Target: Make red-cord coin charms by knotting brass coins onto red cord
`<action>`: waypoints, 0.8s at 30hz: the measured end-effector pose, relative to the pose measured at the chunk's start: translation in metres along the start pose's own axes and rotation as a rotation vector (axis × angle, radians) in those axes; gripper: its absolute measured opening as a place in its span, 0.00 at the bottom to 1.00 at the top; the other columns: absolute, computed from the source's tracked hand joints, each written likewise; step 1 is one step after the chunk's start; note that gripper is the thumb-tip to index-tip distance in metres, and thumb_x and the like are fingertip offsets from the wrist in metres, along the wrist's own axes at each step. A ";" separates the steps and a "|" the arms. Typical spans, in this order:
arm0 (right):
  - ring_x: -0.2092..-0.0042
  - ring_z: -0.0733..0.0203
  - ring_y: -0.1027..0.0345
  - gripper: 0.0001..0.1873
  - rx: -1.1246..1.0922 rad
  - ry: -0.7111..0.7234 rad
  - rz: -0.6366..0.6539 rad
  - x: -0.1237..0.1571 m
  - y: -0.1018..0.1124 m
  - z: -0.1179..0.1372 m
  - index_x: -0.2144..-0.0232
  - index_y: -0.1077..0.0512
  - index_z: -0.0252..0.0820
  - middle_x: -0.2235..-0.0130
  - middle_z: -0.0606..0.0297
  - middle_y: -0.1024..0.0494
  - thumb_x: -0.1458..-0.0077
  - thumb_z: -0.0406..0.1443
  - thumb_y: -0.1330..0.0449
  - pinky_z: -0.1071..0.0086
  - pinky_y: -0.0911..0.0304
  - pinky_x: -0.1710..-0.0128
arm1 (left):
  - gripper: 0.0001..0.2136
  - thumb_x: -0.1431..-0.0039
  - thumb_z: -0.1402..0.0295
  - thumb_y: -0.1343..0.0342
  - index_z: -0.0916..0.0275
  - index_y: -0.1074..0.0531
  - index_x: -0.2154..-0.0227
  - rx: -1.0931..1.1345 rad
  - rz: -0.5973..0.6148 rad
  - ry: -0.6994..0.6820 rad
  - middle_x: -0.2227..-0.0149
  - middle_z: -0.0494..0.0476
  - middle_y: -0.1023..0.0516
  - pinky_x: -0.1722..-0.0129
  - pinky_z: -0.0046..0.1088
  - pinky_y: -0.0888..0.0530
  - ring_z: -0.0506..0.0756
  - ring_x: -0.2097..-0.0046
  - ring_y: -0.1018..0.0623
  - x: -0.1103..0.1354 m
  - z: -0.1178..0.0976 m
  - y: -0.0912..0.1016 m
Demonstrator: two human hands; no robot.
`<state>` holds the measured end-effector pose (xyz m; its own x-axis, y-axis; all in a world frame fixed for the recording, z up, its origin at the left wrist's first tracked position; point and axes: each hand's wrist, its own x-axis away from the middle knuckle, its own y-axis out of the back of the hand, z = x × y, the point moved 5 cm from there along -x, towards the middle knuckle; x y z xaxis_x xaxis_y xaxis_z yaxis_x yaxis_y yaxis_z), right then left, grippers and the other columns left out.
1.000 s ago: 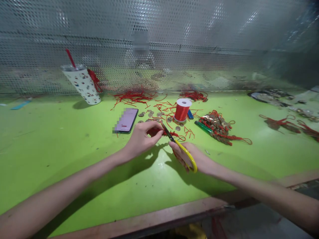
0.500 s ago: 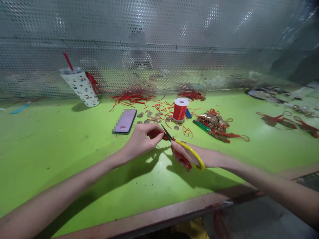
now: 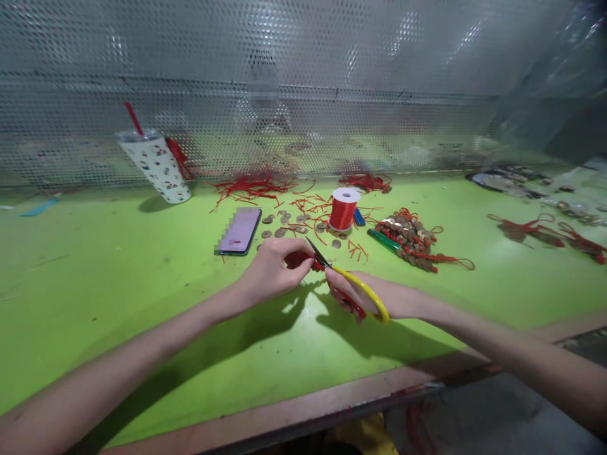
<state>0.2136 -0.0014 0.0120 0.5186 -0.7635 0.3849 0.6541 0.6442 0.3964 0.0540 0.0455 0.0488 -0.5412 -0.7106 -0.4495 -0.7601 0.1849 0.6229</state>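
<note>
My left hand point(image 3: 279, 265) pinches a red knotted cord point(image 3: 317, 265) between thumb and fingertips; most of the cord is hidden by the fingers. In my right hand point(image 3: 348, 287) is a pair of scissors point(image 3: 363, 287) with one yellow and one red handle. Their dark blades point up and left, beside the left fingertips and the cord. Whether the blades touch the cord, I cannot tell. Behind the hands stands a spool of red cord point(image 3: 344, 210) with white ends. Several loose brass coins point(image 3: 298, 229) and short red cord scraps point(image 3: 356, 250) lie around it.
Left of the coins lies a phone point(image 3: 241, 231). A patterned cup point(image 3: 159, 165) with a red straw leans at the back left. To the right are a heap of corded coins point(image 3: 408, 235), a green-handled tool point(image 3: 385, 241) and a blue lighter-like piece point(image 3: 359, 217). Perforated sheeting point(image 3: 303, 114) closes off the back.
Both hands have stayed almost in place. The scissor blades look closer together, and the red handle has shifted slightly toward the yellow one.
</note>
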 end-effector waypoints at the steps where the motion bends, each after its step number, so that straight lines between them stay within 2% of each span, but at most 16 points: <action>1: 0.77 0.67 0.43 0.29 -0.005 0.001 -0.003 0.000 0.000 -0.001 0.76 0.43 0.44 0.78 0.72 0.40 0.33 0.58 0.54 0.70 0.37 0.77 | 0.06 0.43 0.79 0.41 0.65 0.21 0.69 -0.003 0.000 0.002 0.71 0.53 0.17 0.70 0.23 0.28 0.49 0.71 0.22 0.000 0.000 0.000; 8: 0.80 0.68 0.45 0.30 -0.011 0.026 -0.038 -0.009 -0.002 -0.016 0.76 0.44 0.44 0.80 0.72 0.42 0.33 0.59 0.54 0.71 0.39 0.80 | 0.05 0.43 0.78 0.42 0.66 0.21 0.69 -0.019 -0.044 -0.003 0.72 0.53 0.18 0.73 0.22 0.30 0.48 0.74 0.25 0.002 0.000 -0.001; 13: 0.81 0.68 0.43 0.31 -0.004 -0.007 -0.053 -0.010 -0.001 -0.013 0.77 0.44 0.44 0.80 0.72 0.40 0.36 0.61 0.52 0.71 0.37 0.82 | 0.05 0.42 0.78 0.42 0.66 0.22 0.70 -0.040 -0.056 -0.001 0.73 0.53 0.19 0.73 0.22 0.31 0.48 0.74 0.26 0.002 0.001 -0.001; 19: 0.82 0.67 0.42 0.36 0.031 -0.067 -0.106 -0.008 0.000 -0.009 0.81 0.43 0.43 0.83 0.69 0.38 0.37 0.65 0.55 0.72 0.41 0.83 | 0.05 0.42 0.76 0.42 0.65 0.22 0.69 -0.045 -0.050 0.009 0.72 0.54 0.18 0.72 0.23 0.30 0.49 0.73 0.25 0.003 0.006 -0.004; 24: 0.83 0.69 0.44 0.36 -0.010 -0.069 -0.155 -0.010 0.002 -0.018 0.82 0.43 0.43 0.83 0.70 0.38 0.40 0.65 0.51 0.73 0.44 0.85 | 0.05 0.42 0.76 0.42 0.65 0.21 0.69 -0.052 -0.054 0.023 0.71 0.54 0.18 0.72 0.24 0.30 0.50 0.73 0.25 0.004 0.008 -0.005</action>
<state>0.2199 0.0065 -0.0061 0.3726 -0.8483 0.3763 0.7290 0.5185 0.4469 0.0524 0.0468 0.0389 -0.4913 -0.7342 -0.4687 -0.7676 0.1107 0.6313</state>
